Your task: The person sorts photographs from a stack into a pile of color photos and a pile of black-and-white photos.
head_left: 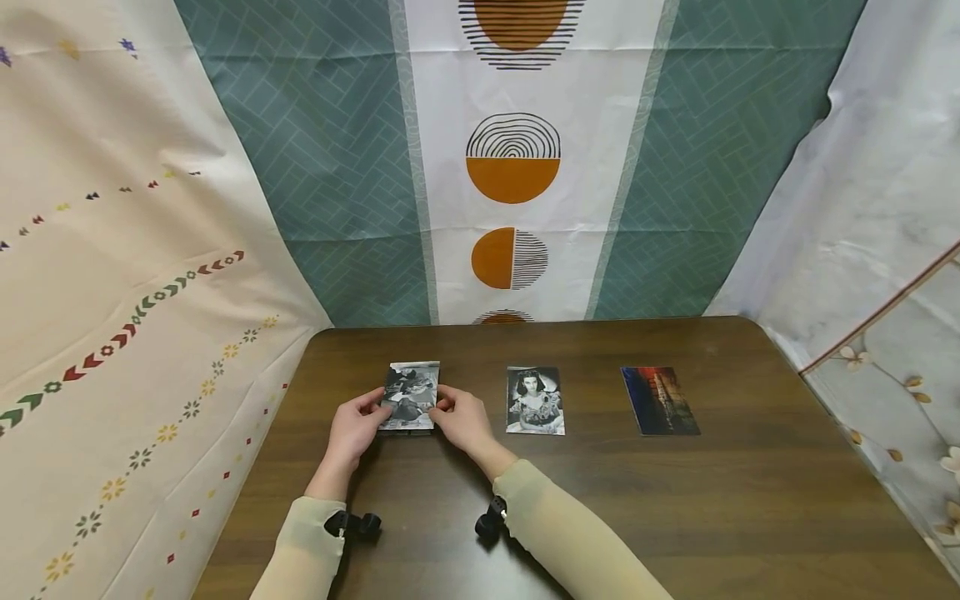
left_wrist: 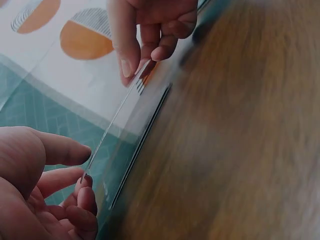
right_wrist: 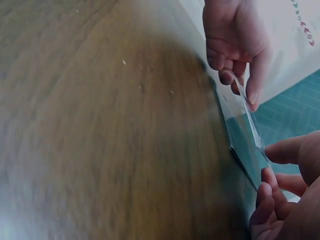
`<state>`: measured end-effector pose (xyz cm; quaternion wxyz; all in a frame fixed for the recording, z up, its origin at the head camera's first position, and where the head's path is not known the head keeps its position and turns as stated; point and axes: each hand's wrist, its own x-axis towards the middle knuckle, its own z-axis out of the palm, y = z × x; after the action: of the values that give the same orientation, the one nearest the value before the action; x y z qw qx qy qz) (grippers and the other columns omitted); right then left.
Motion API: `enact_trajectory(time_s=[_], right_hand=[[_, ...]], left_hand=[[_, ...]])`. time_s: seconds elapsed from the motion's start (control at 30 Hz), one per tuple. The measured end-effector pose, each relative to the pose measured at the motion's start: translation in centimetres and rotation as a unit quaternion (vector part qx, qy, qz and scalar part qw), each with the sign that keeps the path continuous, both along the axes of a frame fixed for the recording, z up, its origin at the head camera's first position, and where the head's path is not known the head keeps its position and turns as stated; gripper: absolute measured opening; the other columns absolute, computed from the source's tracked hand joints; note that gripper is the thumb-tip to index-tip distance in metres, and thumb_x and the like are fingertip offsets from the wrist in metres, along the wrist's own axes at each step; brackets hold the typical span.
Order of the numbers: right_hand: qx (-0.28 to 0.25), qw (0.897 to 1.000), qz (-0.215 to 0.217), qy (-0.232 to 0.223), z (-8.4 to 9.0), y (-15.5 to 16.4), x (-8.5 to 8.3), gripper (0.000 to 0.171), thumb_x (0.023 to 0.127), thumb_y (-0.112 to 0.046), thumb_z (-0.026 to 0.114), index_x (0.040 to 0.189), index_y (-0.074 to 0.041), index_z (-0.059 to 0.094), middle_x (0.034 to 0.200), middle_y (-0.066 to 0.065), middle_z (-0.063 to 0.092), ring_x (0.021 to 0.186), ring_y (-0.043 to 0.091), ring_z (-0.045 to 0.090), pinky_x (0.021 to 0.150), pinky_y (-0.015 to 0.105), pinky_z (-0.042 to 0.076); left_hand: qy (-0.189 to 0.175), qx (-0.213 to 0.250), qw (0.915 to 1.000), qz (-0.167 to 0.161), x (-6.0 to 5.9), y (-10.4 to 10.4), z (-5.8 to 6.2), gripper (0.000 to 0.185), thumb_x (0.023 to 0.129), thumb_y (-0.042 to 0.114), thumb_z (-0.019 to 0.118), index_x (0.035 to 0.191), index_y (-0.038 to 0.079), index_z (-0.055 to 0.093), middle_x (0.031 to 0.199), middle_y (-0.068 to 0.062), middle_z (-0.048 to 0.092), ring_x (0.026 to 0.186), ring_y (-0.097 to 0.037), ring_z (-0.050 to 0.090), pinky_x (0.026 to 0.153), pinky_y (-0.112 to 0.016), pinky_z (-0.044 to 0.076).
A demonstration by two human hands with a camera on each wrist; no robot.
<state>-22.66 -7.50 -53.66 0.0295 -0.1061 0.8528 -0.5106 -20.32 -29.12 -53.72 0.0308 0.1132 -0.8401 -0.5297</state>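
Note:
A black-and-white picture postcard (head_left: 412, 385) is held by its two side edges, between my left hand (head_left: 356, 427) and my right hand (head_left: 465, 423). Thumb and fingers of each hand pinch one side. In the left wrist view the postcard (left_wrist: 115, 118) appears edge-on as a thin sheet, raised a little off the table. Under it lies a thin dark-edged card or small stack (left_wrist: 141, 146), mostly hidden from the head view. To the right lies another black-and-white postcard (head_left: 535, 402), showing a portrait. Farther right is a dark blue and red postcard (head_left: 660, 402).
The brown wooden table (head_left: 585, 492) carries the postcards in a row near its back edge. A patterned cloth (head_left: 345, 167) hangs behind, with a cream cloth (head_left: 150, 250) on the left and a white floral one (head_left: 885, 250) on the right.

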Motion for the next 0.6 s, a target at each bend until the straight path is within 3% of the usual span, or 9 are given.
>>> enact_trajectory(time_s=[0.27,0.6], right_hand=[[0.047,0.999,-0.008,0.002,-0.2,-0.9,0.2,0.049,0.092,-0.017,0.077,0.14,-0.009,0.072,0.095,-0.007,0.072,0.084,0.01,0.065,0.079,0.033,0.052],[0.105,0.994,-0.015,0.015,-0.3,-1.3,0.0,0.049,0.091,-0.021,0.078,0.139,-0.013,0.074,0.095,-0.01,0.074,0.098,0.017,0.071,0.081,0.035,0.055]], left_hand=[[-0.001,-0.021,0.9997,0.008,-0.1,-0.7,-0.3,0.047,0.098,0.011,0.074,0.143,-0.003,0.066,0.097,-0.007,0.063,0.091,-0.021,0.054,0.074,-0.027,0.043],[-0.019,-0.071,0.9972,-0.011,-0.2,-0.6,-0.4,0.05,0.098,0.015,0.075,0.143,-0.005,0.065,0.097,-0.008,0.06,0.092,-0.027,0.054,0.078,-0.035,0.042]])
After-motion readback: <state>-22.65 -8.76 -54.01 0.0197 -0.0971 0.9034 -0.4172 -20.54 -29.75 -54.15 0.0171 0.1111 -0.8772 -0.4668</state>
